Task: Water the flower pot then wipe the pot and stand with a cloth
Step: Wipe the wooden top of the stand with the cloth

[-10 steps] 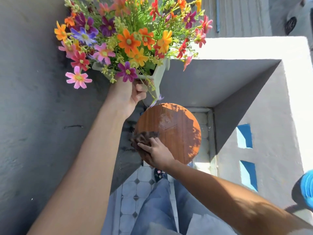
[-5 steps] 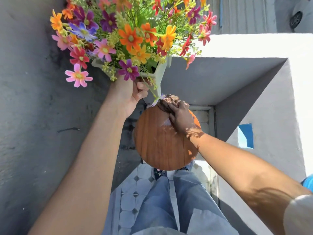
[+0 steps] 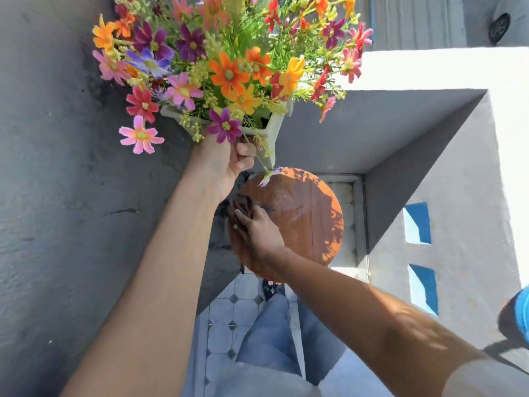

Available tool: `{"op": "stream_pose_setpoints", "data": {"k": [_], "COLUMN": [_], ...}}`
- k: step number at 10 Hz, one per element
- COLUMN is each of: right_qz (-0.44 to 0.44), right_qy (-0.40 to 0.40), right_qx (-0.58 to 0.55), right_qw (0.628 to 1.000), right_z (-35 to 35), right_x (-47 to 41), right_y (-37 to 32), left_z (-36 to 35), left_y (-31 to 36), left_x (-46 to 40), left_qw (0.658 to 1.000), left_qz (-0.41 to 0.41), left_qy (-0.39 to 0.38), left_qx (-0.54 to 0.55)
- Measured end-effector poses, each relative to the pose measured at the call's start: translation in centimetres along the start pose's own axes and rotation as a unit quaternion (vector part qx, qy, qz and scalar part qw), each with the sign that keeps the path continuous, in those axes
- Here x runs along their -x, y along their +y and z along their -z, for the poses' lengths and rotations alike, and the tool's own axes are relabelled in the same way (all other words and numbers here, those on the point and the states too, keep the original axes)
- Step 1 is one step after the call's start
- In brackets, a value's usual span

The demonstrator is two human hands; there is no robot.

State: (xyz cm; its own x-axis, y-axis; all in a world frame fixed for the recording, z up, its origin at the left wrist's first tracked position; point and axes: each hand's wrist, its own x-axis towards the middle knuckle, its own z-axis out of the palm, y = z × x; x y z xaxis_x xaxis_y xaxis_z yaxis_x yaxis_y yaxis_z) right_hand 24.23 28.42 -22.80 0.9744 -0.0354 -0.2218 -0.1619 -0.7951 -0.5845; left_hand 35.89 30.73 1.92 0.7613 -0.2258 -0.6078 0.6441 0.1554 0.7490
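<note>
My left hand [image 3: 221, 164] grips the pale green flower pot [image 3: 273, 130] from below and holds it lifted above the stand. The pot is full of orange, pink, purple and red flowers [image 3: 229, 73]. Below it is the round wooden stand top [image 3: 309, 216], wet and streaked in the middle. My right hand [image 3: 257, 229] presses a dark cloth [image 3: 242, 203] flat on the stand's left side; most of the cloth is under my fingers.
A grey wall [image 3: 71, 196] runs along the left. A white parapet [image 3: 458, 167] with blue openings encloses the corner at right. A blue object [image 3: 522, 313] sits at the right edge. Tiled floor [image 3: 229, 310] and my jeans show below.
My right hand with the cloth swept from the stand's near left to its far edge, then back to the left side. The lifted pot stayed about where it was.
</note>
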Motion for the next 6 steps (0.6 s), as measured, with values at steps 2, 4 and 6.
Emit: {"op": "stream_pose_setpoints", "data": {"k": [2,4,6], "right_qz": [0.053,-0.026,-0.276], "right_qy": [-0.065,0.103,0.087], "right_qx": [0.081,0.657,-0.089], "right_qw": [0.993,0.746,0.953], "right_z": [-0.6,9.4,7.1], "right_x": [4.5,8.3,5.0], "right_y": [2.8,11.2,12.4], "left_z": [0.9,1.9,2.0], "left_y": [-0.8,-2.0,-3.1], "left_x": [0.6,1.4,2.2], "left_qw": [1.0,1.0,0.999], "left_qz": [0.002,-0.01,-0.002], "left_qy": [0.0,-0.021,-0.038], "left_qx": [-0.01,-0.008,-0.007]}}
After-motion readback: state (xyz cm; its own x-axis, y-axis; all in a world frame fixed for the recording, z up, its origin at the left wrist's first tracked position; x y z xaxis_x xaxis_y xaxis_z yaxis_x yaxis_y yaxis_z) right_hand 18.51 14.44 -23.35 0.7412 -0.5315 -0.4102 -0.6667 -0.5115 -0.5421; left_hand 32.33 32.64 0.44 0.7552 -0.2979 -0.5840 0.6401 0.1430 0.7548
